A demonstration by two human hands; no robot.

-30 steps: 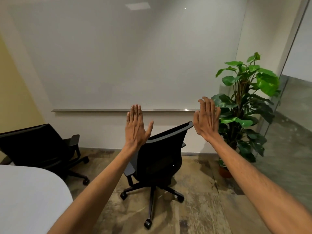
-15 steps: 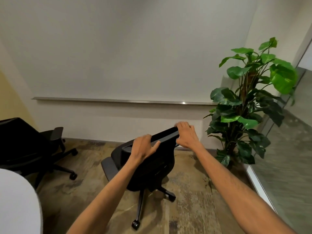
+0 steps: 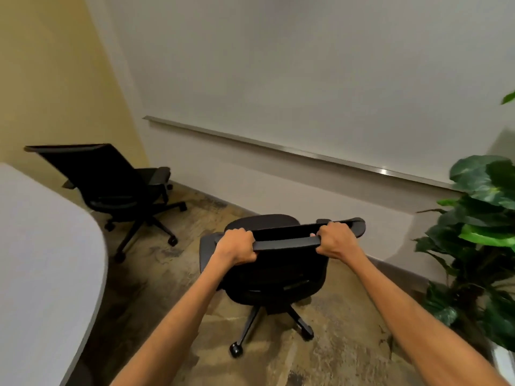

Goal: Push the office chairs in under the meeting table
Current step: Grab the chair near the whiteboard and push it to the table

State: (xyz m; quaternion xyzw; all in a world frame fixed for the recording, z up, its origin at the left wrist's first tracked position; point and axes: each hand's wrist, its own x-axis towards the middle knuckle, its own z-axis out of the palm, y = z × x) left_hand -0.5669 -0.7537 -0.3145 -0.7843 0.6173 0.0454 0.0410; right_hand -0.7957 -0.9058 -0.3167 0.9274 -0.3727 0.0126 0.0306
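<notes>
A black mesh office chair (image 3: pixel 274 277) on castors stands in front of me, its back toward me and its seat facing the wall. My left hand (image 3: pixel 236 246) grips the left end of its top rail. My right hand (image 3: pixel 335 240) grips the right end of the same rail. A second black office chair (image 3: pixel 111 179) stands apart at the back left, near the yellow wall. The white meeting table (image 3: pixel 47 268) shows its rounded end along the left edge of the view.
A large potted plant (image 3: pixel 479 235) fills the right side, close to the held chair. A white wall with a metal ledge (image 3: pixel 278 149) runs behind both chairs. Bare mottled floor (image 3: pixel 167 280) lies between the held chair and the table.
Both hands dropped from open in the air onto the chair's top rail and closed on it. The chair turned its back to me, and my view swung left, bringing the table in.
</notes>
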